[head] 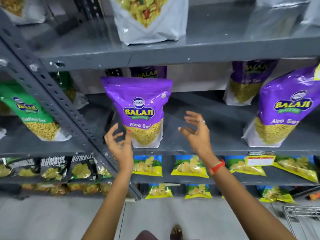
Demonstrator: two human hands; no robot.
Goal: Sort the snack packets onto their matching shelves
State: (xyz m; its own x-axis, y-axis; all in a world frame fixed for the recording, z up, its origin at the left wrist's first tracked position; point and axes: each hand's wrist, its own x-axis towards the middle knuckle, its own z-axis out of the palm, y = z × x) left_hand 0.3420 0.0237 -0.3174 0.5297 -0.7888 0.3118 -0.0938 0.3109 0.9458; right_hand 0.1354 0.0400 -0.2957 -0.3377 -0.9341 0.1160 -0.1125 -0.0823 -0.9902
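A purple Aloo Sev packet (140, 108) stands upright on the grey middle shelf (199, 146). My left hand (119, 144) is just left of its lower corner, fingers spread, a fingertip close to or touching the packet. My right hand (195, 132) hovers open to the right of the packet, apart from it, holding nothing. A second purple Aloo Sev packet (280, 108) stands at the right of the same shelf, and two more (247, 82) stand behind.
A green packet (32, 116) stands on the left bay, past the perforated grey upright (57, 108). A white packet (149, 19) sits on the shelf above. Black packets (55, 167) and blue-yellow chip packets (188, 167) fill lower shelves. A wire basket (304, 220) is at bottom right.
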